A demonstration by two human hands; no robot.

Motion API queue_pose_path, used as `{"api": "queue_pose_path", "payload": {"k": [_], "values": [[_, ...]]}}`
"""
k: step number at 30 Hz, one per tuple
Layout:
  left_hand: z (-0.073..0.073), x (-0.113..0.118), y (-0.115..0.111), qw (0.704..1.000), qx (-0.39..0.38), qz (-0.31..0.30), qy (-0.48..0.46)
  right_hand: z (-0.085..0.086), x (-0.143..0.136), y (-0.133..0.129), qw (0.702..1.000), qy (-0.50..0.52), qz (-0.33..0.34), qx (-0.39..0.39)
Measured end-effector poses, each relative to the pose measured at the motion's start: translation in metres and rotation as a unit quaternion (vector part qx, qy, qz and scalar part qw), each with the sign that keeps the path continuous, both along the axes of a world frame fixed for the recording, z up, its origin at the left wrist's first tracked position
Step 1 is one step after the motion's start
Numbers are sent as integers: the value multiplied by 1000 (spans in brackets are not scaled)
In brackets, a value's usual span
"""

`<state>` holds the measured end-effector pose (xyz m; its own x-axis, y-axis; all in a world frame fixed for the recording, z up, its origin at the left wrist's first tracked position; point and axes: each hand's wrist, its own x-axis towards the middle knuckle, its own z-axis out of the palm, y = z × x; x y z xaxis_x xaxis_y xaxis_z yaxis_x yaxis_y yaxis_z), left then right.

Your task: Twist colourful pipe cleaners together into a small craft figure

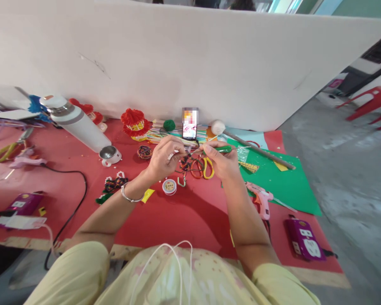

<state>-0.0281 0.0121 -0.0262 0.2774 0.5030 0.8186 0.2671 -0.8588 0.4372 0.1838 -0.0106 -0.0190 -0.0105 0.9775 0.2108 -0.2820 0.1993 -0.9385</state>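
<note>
My right hand [224, 161] is closed around a green-handled tool [224, 149] with a thin metal shaft pointing right; its exact kind is unclear. My left hand [165, 156] is pinched close beside it, on something thin and dark that I cannot make out clearly. Both hands are raised over the table in front of a lit phone [189, 130]. Beneath them lie scissors with yellow and red handles [208, 168] and some dark cord [184, 164]. A small round tub with a label [169, 186] and a pale green hook-shaped piece [181, 182] sit nearer to me.
The red-covered table [184, 224] carries a white flask [78, 125], a cup [110, 156], red yarn work [133, 122], a pink glue gun [260, 199], green sheet [279, 186], stick [260, 150] and purple power boxes [306, 239]. A white panel [184, 59] stands behind.
</note>
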Motion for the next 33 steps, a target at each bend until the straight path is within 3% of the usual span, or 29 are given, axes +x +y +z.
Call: {"api": "queue_pose_path", "payload": {"k": [5,9,12,16,20,30,33], "values": [[-4,8,2,987,-89,-60,-118,3,-6,1,997,58,10,-39],[-10,19,-3,931,-249,-146,-224,-2,-9,3,997,65,-24,-47],[-13,28,-8,900,-307,-128,-281,-6,-11,2,997,40,-65,-14],[-11,40,-14,903,-293,-33,-314,-4,-15,-6,990,-25,-130,42],[-6,50,-18,906,-265,11,-329,1,-19,-16,974,-81,-174,119],[1,57,-20,908,-239,69,-336,-6,-14,-18,956,-163,-137,200],[4,53,-20,923,-208,104,-308,-9,-10,-15,932,-221,-134,255]]}}
